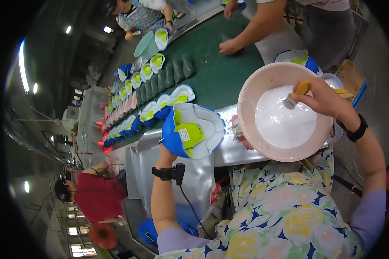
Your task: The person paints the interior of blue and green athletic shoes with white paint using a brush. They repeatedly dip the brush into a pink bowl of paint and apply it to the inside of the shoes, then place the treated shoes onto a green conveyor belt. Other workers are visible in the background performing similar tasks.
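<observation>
Left grip (168,149) is clamped inside the blue-and-yellow shoe upper (191,134), held left of the pink bowl (250,93); right grip (322,97) is clamped on a brush (294,96) above the bowl's white glue.

Green conveyor belt (222,75), row of shoe uppers (136,80) — co-worker's hand (230,46), red-shirted person (95,194)

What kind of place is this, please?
Probably a shoe factory line. A green conveyor belt carries rows of shoe uppers, the left hand holds one, and the right hand dips a brush into a white-filled bowl.
</observation>
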